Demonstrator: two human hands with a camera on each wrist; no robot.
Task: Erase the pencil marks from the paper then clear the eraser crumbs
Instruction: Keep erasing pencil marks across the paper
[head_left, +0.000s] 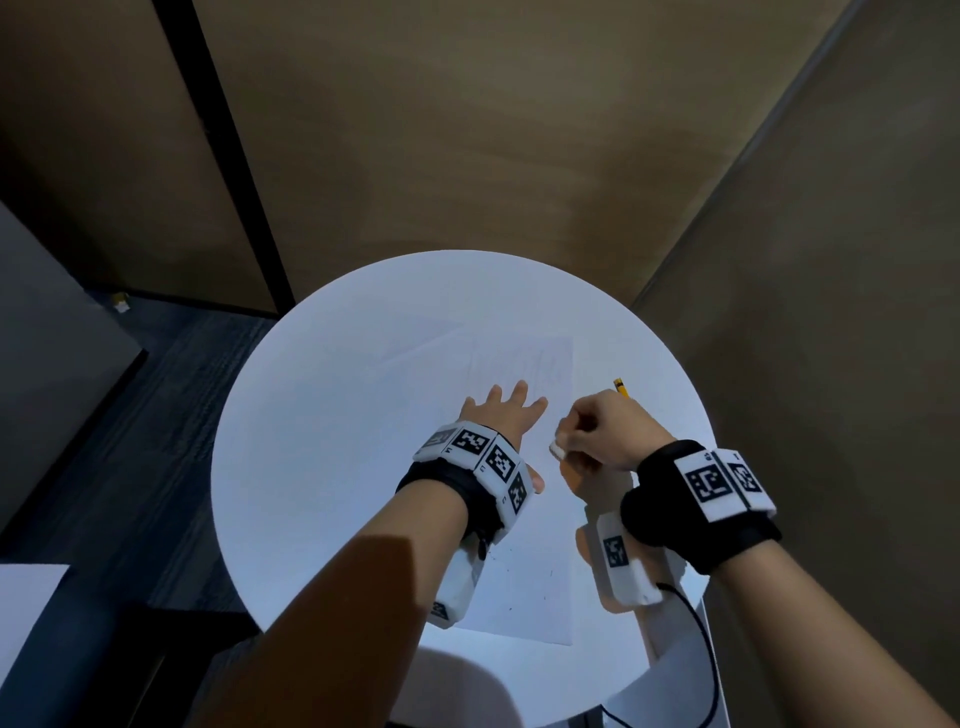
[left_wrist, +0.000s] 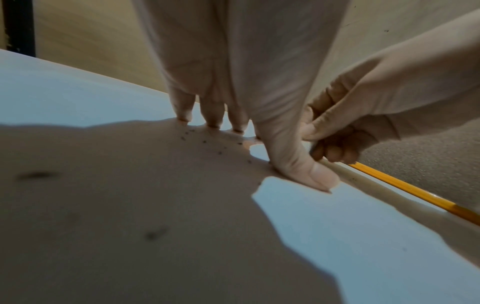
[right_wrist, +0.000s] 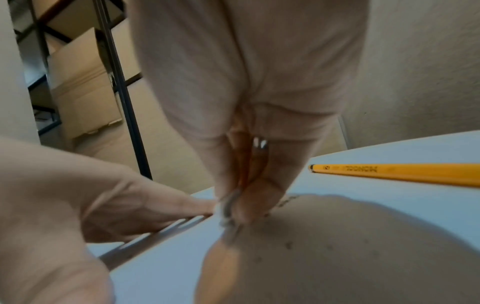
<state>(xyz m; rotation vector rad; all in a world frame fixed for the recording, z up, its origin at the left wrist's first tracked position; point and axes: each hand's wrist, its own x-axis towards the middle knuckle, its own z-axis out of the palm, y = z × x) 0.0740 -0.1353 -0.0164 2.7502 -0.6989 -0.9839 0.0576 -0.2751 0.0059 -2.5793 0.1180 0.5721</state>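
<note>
Erasing is in hand: the left hand (head_left: 506, 415) lies flat, fingers spread, pinning the paper (head_left: 524, 364) on the bench (head_left: 322, 415); at its 3 o'clock the right hand (head_left: 605, 434) pinches the eraser (head_left: 557, 449). Crumbs (left_wrist: 205, 142) remain; sweeping them likely follows

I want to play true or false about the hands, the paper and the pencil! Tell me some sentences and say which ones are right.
1. The left hand lies flat on the paper with its fingers spread. True.
2. The right hand holds the yellow pencil. False: it pinches a small white eraser, and the pencil lies on the table beyond that hand.
3. Little dark eraser crumbs lie on the paper near the left hand's fingertips. True.
4. The table is square and black. False: it is round and white.
5. Both wrists wear bands with black-and-white square patterns. True.
</note>
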